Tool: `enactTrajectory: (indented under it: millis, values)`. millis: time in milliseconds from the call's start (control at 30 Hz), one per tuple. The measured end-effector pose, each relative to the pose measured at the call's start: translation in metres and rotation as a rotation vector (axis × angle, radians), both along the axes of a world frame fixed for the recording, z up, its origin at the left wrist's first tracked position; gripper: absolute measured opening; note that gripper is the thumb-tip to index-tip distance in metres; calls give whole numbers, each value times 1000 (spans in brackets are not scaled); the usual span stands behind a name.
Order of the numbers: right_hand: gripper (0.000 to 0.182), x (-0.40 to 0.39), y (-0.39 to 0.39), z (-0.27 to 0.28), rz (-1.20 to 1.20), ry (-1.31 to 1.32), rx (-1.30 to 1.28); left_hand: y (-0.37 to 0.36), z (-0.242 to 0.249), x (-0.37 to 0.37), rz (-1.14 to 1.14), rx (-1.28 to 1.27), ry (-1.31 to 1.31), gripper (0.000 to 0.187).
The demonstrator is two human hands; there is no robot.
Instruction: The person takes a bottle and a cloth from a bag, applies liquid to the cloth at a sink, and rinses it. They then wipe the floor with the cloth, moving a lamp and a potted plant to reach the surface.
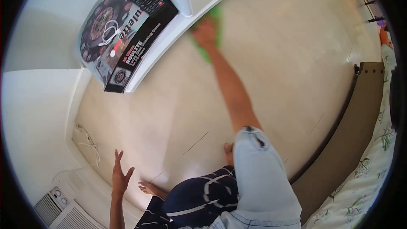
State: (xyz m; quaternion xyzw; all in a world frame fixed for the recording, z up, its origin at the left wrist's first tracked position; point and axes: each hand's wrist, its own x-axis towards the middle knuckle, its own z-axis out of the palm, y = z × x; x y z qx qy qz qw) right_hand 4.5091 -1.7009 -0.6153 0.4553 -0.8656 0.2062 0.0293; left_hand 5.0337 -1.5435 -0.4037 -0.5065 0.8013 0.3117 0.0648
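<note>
Head: blurred fingers [206,26] over something green [216,16]

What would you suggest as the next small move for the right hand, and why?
I would probably draw the right hand and the green cloth back across the floor, toward the body: the cloth is already under that hand, right beside the white unit, and the floor between there and the feet looks free of objects.

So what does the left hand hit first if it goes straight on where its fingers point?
Past bare floor, the left hand would likely meet the near corner of the roulette game box; its height is unclear, so it might pass above.
</note>
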Motion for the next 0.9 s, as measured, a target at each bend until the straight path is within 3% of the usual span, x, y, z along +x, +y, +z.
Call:
enactTrajectory:
  millis: [33, 67, 100, 133, 167, 233, 267, 300, 333, 400, 433, 467, 500, 533, 567, 600, 667, 700, 800, 867, 900]
  values:
    - [64, 48, -25, -2, 268, -198, 223, -2, 1, -3, -71, -14, -71, 89]
    - [64, 106, -21, -3, 398, -84, -294, -9, 1, -5, -132, -1, -59, 88]
    - [61, 149, -1, -5, 488, -64, -139, -17, -2, -8, -196, 7, -39, 87]
    - [55, 166, 33, 29, 883, -47, 352, -25, -4, -9, -271, 19, -19, 86]
    - [48, 172, 80, 25, 1018, -63, -14, -35, -6, -5, -328, -9, -40, 85]
    - [41, 149, 173, 40, 1052, -166, -30, -62, -21, 19, -425, -86, -51, 86]
    - [42, 125, 221, 49, 951, -302, 35, -76, -30, 33, -458, -126, -38, 86]
    - [45, 97, 272, 44, 796, -286, -42, -89, -33, 42, -466, -121, -51, 86]
    - [44, 75, 328, 53, 555, -149, 53, -102, -37, 45, -478, -117, -65, 85]
    - [33, 58, 450, 34, -165, -109, 9, -127, -40, 46, -559, -152, -76, 84]
    - [45, 67, 497, 45, -392, -137, 125, -138, -38, 39, -598, -165, -59, 82]
    - [56, 99, 552, 18, -676, 129, 148, -148, -36, 31, -649, -177, -35, 81]
    - [60, 193, 626, 3, -972, 40, 317, -158, -34, 19, -694, -184, 10, 80]
    - [61, 258, 662, -17, -953, 133, 375, -164, -31, 7, -684, -209, 49, 79]
    - [63, 328, 681, -23, -991, 15, 488, -163, -28, 2, -608, -144, 99, 79]
    - [67, 395, 684, -15, -964, -59, 385, -162, -29, 1, -628, -135, 115, 79]
    - [82, 462, 659, 55, -877, -369, 243, -160, -33, 7, -621, -153, 137, 80]
    - [87, 462, 672, 49, -898, -395, 259, -150, -28, 5, -582, -116, 120, 79]
    - [80, 361, 690, 12, -1261, -39, 211, -132, -37, 18, -633, -92, 70, 76]
    - [67, 266, 714, 0, -1419, -113, 269, -115, -25, 32, -639, -60, -42, 70]
    - [62, 219, 707, 8, -1412, -139, 47, -105, -24, 41, -629, -36, -89, 68]
